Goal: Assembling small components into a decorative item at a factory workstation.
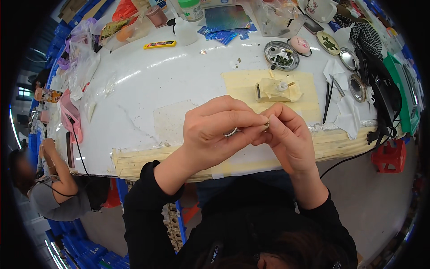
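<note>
Above the table's near edge, my left hand (215,123) and my right hand (291,136) meet fingertip to fingertip. Both are closed in a pinch on one tiny dark, shiny piece (267,122), mostly covered by the fingers and too small to name. A silver ring (230,132) shows at my left hand's fingers. Just beyond them stands a block wrapped in cream tape (273,93), with a small white piece and a short stick on top. It rests on a patch of yellowish tape (237,83).
Steel dish (270,47) with dark green bits, pale dish (328,43) with green pieces, black tweezers (328,101) and white tissue (348,117) lie to the right. A yellow cutter (160,45) and white bottle (184,32) lie far left. Another person (62,193) sits at left.
</note>
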A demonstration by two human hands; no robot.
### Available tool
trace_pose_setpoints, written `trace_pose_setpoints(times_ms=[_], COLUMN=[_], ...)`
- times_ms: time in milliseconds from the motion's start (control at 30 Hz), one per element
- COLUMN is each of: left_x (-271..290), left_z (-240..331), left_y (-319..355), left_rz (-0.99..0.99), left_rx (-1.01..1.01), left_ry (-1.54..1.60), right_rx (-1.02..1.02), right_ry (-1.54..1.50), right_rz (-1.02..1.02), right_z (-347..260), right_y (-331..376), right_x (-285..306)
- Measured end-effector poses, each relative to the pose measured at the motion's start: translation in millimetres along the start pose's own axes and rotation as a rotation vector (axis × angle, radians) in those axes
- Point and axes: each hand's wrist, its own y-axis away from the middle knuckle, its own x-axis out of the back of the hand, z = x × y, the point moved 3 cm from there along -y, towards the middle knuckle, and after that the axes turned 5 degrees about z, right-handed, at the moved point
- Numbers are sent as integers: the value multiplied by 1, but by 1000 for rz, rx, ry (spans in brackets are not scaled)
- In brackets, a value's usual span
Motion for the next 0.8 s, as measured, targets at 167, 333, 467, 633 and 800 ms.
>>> trace_pose_setpoints(times_ms=[167, 333, 467, 633, 800], left_x=[-4, -3, -1, -1, -2], left_z=[6, 5, 7, 8, 7], left_y=[2, 2, 4, 7, 9], left_rz=[17, 29, 5, 3, 56], left_rx=[-158, -186, -226, -245, -275], left_ry=[-286, -263, -303, -364, -433], right_rx=[581, 351, 200, 748, 1160], right_ry=[720, 386, 160, 886, 1239], right_rz=[134, 103, 34, 190, 284], right_z=[-2, 0, 4, -4, 1], right_y=[8, 5, 1, 8, 8], right_x=[-2, -4, 1, -8, -18])
